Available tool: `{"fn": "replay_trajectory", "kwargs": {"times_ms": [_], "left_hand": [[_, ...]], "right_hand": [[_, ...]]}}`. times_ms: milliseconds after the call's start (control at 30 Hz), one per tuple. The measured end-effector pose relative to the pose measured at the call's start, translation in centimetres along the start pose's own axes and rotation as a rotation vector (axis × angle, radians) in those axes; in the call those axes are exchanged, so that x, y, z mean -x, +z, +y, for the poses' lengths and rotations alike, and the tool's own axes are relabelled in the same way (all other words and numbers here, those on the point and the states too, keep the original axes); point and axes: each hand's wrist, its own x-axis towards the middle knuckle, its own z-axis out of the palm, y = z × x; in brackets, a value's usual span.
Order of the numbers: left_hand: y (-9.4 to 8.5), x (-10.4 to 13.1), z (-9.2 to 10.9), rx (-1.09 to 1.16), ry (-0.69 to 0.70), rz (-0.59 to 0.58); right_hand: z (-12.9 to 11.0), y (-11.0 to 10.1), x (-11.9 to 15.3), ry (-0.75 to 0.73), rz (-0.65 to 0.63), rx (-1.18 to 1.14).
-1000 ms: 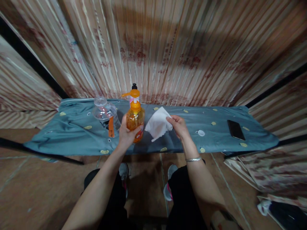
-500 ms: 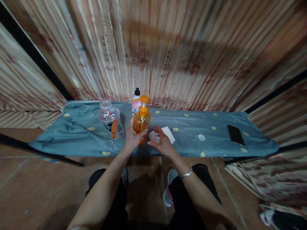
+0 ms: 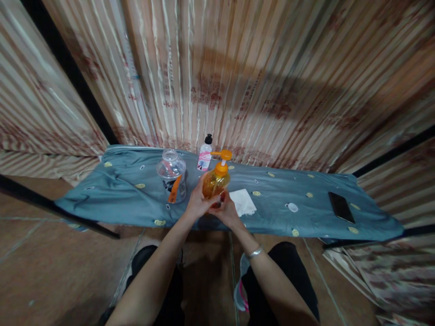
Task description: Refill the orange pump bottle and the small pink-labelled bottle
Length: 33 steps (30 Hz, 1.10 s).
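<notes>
The right hand (image 3: 227,211) has moved from the white tissue (image 3: 243,202) to the orange pump bottle (image 3: 215,183), whose body is now clasped in the grip of this hand and the left hand (image 3: 199,202). Just right of the grip lies the tissue; behind it stands a black-capped bottle (image 3: 205,158), and to its left a clear jar (image 3: 172,174).

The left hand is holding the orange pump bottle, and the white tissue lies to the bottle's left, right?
Not quite: the white tissue lies to the bottle's right, as the head view shows. The left hand is indeed holding the orange pump bottle.
</notes>
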Motion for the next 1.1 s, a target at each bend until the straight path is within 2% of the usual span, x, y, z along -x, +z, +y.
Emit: {"fn": "replay_trajectory", "kwargs": {"times_ms": [200, 267, 400, 533, 767, 1100], "left_hand": [[0.4, 0.9, -1.0, -0.061, 0.001, 0.060], [0.8, 1.2, -1.7, -0.057, -0.013, 0.077], [1.5, 1.6, -2.8, -0.045, -0.083, 0.182], [1.3, 1.4, -3.5, -0.035, -0.109, 0.185], [0.3, 1.0, -4.0, -0.012, -0.125, 0.188], [0.3, 0.9, -3.5, -0.007, -0.116, 0.184]], "right_hand": [[0.1, 0.8, -0.6, 0.033, 0.139, 0.163], [0.3, 1.1, -1.5, 0.019, 0.160, 0.186], [0.9, 1.9, -3.8, -0.022, 0.220, 0.183], [1.1, 3.2, -5.8, -0.010, 0.272, 0.195], [0.8, 4.4, -6.4, -0.013, 0.275, 0.210], [-0.3, 3.8, -6.4, 0.023, 0.238, 0.209]]}}
